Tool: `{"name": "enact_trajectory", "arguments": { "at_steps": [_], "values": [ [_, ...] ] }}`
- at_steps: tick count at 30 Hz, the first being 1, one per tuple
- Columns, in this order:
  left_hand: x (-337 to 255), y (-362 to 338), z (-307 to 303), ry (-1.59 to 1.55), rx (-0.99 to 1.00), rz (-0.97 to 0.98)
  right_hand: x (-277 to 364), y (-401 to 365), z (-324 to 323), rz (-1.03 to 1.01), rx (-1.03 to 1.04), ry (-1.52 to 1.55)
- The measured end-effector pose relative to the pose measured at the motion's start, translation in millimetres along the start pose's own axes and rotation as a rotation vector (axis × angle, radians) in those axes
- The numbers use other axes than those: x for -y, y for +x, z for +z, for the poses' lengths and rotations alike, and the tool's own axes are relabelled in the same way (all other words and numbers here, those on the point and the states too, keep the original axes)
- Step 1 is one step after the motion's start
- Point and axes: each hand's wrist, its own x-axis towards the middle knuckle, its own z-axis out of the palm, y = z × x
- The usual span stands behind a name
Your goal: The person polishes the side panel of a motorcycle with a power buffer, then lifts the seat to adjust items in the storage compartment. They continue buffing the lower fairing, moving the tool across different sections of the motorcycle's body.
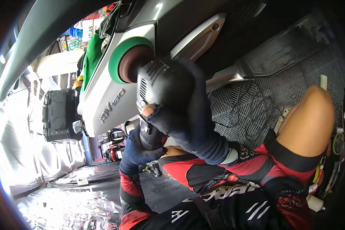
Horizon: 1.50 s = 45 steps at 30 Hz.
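A black polisher (166, 82) is held against the silver side panel (99, 107) of a motorcycle, over the raised "ADV160" lettering. Its round pad (117, 59), green at the rim and dark brown in the middle, lies on the panel. My right hand (184, 119), in a dark blue glove with the thumb tip bare, is closed over the polisher's body and partly smeared by motion. Lower down, my left hand (136, 149), gloved alike, wraps around the handle (151, 136).
Loops of black cable (253, 109) lie on the grey grid floor (226, 103) near my bent knee (310, 119). A green cloth (92, 61) hangs beyond the panel. A black top case (61, 115) stands at the left.
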Motion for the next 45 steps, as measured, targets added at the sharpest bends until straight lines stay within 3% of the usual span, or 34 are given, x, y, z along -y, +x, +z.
{"name": "enact_trajectory", "arguments": {
  "at_steps": [1,4,7,11,15,17,19,21,23,24,25,26,27,29,30,33,34,37,38,39,41,45],
  "values": [
    [-0.4,2.4,1.3,0.001,-0.001,0.006,5.6,7.2,-3.9,-0.006,0.001,-0.001],
    [-21.5,16.2,11.3,-0.238,0.134,0.011,18.5,29.1,-18.0,-0.316,0.131,-0.380],
    [-20.5,23.2,31.3,-0.329,-0.003,0.036,16.7,38.6,-22.7,-0.350,0.140,-0.422],
    [-9.0,18.3,34.1,-0.332,0.090,0.062,19.4,36.1,-16.5,-0.396,0.181,-0.445],
    [6.5,4.5,52.1,-0.491,-0.028,0.037,17.4,27.6,-11.1,-0.244,0.298,-0.382],
    [8.7,11.4,54.8,-0.423,-0.100,0.073,15.6,27.5,-18.3,-0.238,0.230,-0.396],
    [3.2,20.7,47.2,-0.278,0.101,-0.101,11.5,31.4,-25.5,-0.325,0.058,-0.396],
    [-27.1,40.1,49.8,-0.163,0.098,0.080,15.5,36.1,-33.2,-0.262,-0.040,-0.290],
    [-58.3,55.2,52.3,-0.081,0.111,0.029,24.8,45.5,-46.5,-0.322,-0.118,-0.320],
    [-63.0,66.1,55.5,-0.089,0.130,0.063,41.2,51.9,-49.6,-0.246,-0.158,-0.296],
    [-68.0,77.8,59.2,-0.097,0.151,0.097,39.5,58.8,-61.3,-0.368,-0.211,-0.335],
    [-78.9,89.7,62.5,0.012,0.130,0.262,44.7,64.8,-68.3,-0.350,-0.253,-0.269],
    [-78.1,100.5,68.0,-0.014,0.160,0.215,51.9,70.8,-74.1,-0.330,-0.295,-0.203],
    [-86.3,121.0,80.6,-0.017,0.138,0.370,65.1,86.6,-89.3,-0.373,-0.394,-0.285],
    [-106.5,124.0,81.9,0.008,0.203,0.269,64.5,94.6,-100.7,-0.372,-0.389,-0.263],
    [-96.0,136.3,87.0,-0.005,0.187,0.399,68.0,96.0,-99.7,-0.459,-0.388,-0.401],
    [-93.3,131.0,82.4,-0.032,0.224,0.285,71.0,92.8,-93.1,-0.411,-0.350,-0.307],
    [-52.9,117.7,83.1,-0.192,0.157,0.361,48.5,74.9,-69.1,-0.389,-0.239,-0.252],
    [-43.3,105.8,84.0,-0.276,0.175,0.270,36.0,68.6,-65.0,-0.363,-0.144,-0.199],
    [-26.9,92.6,85.6,-0.277,0.179,0.273,34.4,65.7,-62.7,-0.480,-0.079,-0.440],
    [7.0,72.4,89.6,-0.397,0.104,0.042,23.3,57.4,-47.3,-0.512,-0.050,-0.489],
    [11.1,58.5,88.4,-0.498,0.066,0.105,32.3,51.3,-32.4,-0.421,0.000,-0.461]
  ]
}}
